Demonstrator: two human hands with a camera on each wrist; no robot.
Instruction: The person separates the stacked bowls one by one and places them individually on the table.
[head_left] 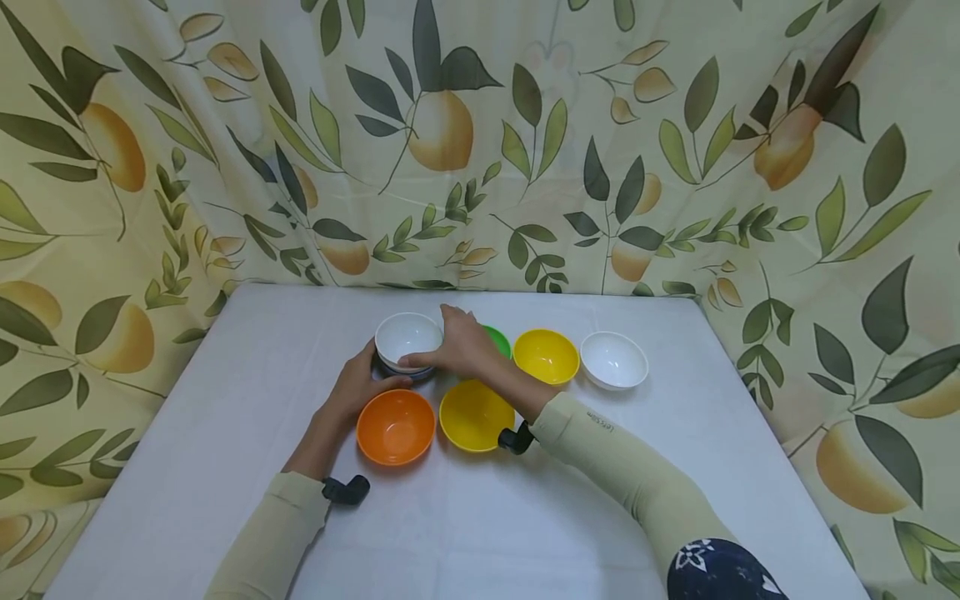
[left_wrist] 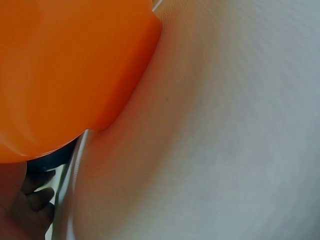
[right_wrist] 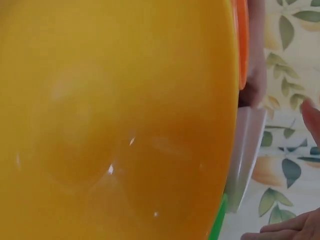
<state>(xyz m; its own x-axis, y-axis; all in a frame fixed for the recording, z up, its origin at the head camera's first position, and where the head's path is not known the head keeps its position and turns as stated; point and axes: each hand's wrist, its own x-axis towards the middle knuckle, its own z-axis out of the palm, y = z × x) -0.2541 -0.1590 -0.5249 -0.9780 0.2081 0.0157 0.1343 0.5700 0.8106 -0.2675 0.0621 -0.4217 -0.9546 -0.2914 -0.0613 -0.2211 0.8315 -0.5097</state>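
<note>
A white bowl point(head_left: 408, 335) sits in a dark bowl point(head_left: 411, 372), whose edge shows beneath it. My left hand point(head_left: 358, 385) holds the dark bowl from the left, thumb along its near side; in the left wrist view its fingers point(left_wrist: 41, 199) curl beside that bowl's dark wall. Over the right side of the white bowl is my right hand point(head_left: 463, 343), thumb and fingers spread apart. In the right wrist view, its fingers point(right_wrist: 287, 227) stand away from the white bowl's wall. An orange bowl point(head_left: 396, 427) lies just in front of my left hand.
A yellow bowl point(head_left: 474, 417) stands beside the orange one, under my right forearm. Behind it, a green bowl point(head_left: 498, 340) is partly hidden by my right hand. Another yellow bowl point(head_left: 546, 357) and a second white bowl point(head_left: 613, 361) continue the back row on the white-covered table point(head_left: 480, 525).
</note>
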